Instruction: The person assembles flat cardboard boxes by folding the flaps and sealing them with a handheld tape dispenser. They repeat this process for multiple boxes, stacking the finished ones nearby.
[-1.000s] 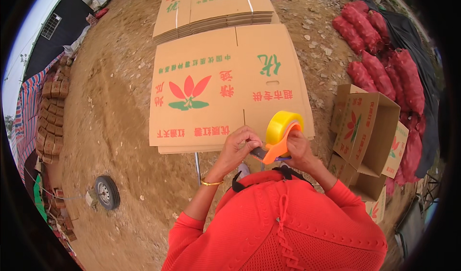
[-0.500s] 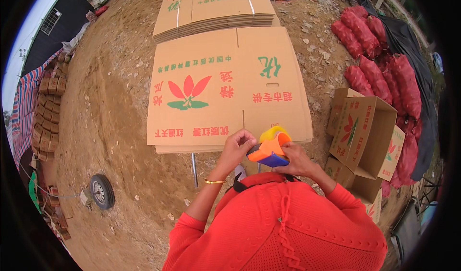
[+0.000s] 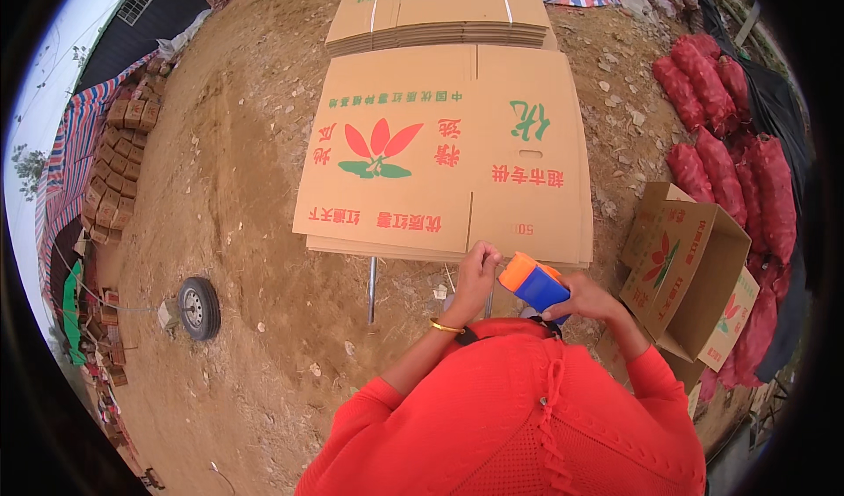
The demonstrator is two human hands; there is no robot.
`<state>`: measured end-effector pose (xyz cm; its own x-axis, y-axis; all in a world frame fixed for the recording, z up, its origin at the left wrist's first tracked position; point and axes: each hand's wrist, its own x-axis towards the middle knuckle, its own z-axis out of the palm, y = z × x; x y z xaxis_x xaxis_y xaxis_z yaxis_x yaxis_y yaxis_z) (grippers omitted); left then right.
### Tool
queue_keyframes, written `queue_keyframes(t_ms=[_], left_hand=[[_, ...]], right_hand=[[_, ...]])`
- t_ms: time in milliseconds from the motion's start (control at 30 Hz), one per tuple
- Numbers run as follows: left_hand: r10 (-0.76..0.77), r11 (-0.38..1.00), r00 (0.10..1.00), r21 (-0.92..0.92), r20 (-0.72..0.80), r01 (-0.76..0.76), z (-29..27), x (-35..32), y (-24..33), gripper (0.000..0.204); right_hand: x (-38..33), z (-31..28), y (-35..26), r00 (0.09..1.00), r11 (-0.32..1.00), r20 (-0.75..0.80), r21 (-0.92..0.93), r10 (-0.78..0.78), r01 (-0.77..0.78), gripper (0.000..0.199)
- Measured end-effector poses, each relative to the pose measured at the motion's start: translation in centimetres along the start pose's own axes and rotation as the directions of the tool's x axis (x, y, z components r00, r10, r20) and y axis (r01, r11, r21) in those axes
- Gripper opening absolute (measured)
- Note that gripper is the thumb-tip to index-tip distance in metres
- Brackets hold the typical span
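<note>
An orange and blue tape dispenser (image 3: 538,288) is gripped in my right hand (image 3: 587,299), its orange end turned toward my left hand. The fingers of my left hand (image 3: 475,287) are pinched together just left of that end; whatever they hold is too small or thin to make out. Both hands are close to my body, at the near edge of a stack of flattened cardboard boxes (image 3: 413,157). Its top sheet bears a red and green plant print.
Beyond lies a second strapped stack of flat boxes (image 3: 475,36). On the right are opened cardboard boxes (image 3: 681,258) and red mesh sacks (image 3: 725,175). A wheel (image 3: 200,309) rests on the dirt at left, with piled cartons (image 3: 110,175) farther off. A metal leg (image 3: 372,289) supports the near stack.
The dispenser has turned in my right hand, so the yellow roll that showed before is now hidden. My view has shifted left, and both hands appear farther right in it.
</note>
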<state>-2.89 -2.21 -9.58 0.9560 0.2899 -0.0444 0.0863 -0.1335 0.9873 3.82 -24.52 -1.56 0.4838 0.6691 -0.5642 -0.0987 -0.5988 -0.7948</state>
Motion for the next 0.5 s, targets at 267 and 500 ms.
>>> queue_keyframes(t_ms=[267, 500], left_hand=[[0.057, 0.987, 0.961, 0.158, -0.272, -0.014, -3.1, 1.7, -2.6, 0.015], [0.125, 0.905, 0.821, 0.403, -0.558, 0.136, -16.9, 5.2, -3.5, 0.013]], right_hand=[[0.0, -2.4, 1.3, 0.995, 0.999, 0.086, -0.028, -0.043, 0.045, 0.047], [1.2, -5.0, 0.6, 0.982, 1.000, 0.189, 0.021, -0.002, -0.002, 0.043]])
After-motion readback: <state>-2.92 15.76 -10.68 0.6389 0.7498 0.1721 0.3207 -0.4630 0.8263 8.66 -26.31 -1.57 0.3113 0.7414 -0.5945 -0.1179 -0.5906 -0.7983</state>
